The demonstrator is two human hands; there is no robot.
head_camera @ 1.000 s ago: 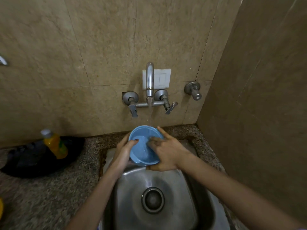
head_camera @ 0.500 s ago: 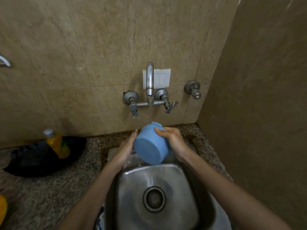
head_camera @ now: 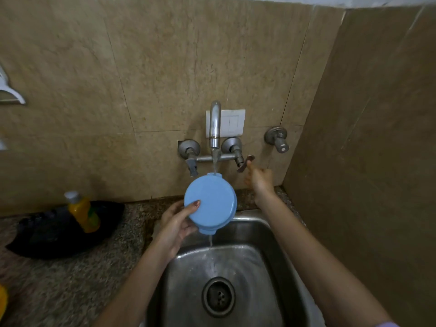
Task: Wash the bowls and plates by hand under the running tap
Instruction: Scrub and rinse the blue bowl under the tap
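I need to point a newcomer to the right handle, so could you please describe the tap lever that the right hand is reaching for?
Find the curved spout on the tiled wall above the steel sink. The lever hangs from the valve right of the spout, by the right hand. Unlike the left lever, which points straight down, it slants outward.

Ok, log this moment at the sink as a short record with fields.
setting: steel sink in a granite counter, tiled wall behind
tap: wall-mounted tap, water running
bowl: blue bowl under the stream, base toward the camera, water dripping off its lower edge
left hand: left hand holds the bowl alone, thumb on its base
right hand: right hand off the bowl, at the right tap lever
counter left: yellow bottle resting on a black pan
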